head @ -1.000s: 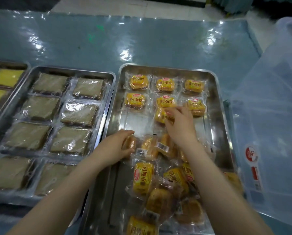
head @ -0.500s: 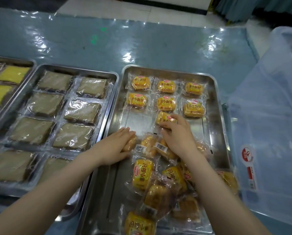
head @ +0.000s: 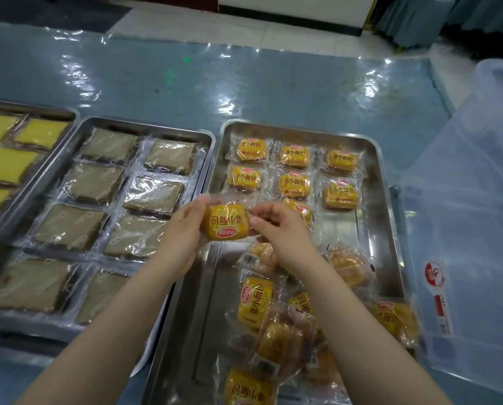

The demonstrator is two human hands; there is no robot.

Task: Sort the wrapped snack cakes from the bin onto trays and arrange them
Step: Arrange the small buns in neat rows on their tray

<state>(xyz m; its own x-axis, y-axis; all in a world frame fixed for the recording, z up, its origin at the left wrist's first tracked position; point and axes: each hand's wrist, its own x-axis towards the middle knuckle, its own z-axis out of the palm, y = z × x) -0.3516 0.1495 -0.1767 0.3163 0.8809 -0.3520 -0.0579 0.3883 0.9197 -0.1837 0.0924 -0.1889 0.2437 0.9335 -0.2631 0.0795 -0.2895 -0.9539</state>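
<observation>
Both hands hold one yellow wrapped snack cake [head: 226, 223] above the left side of the steel tray [head: 373, 159]. My left hand [head: 183, 229] grips its left edge, my right hand [head: 282, 232] pinches its right edge; its label faces me upside down. At the tray's far end, several yellow snack cakes [head: 294, 155] lie in neat rows. Another cake [head: 301, 211] lies just behind my right hand. A loose pile of cakes [head: 256, 305] fills the near part of the tray, partly hidden by my right forearm.
A second tray [head: 145, 127] to the left holds brown wrapped cakes [head: 154, 194] in two columns. A third tray at the far left holds yellow flat cakes [head: 8, 165]. A clear plastic bin [head: 472, 200] stands at the right. The table is covered with blue-grey plastic sheet [head: 244, 83].
My left hand lifted a cake out of the pile and my right hand left the placed cake and joined it. The cake is now held up between both hands.
</observation>
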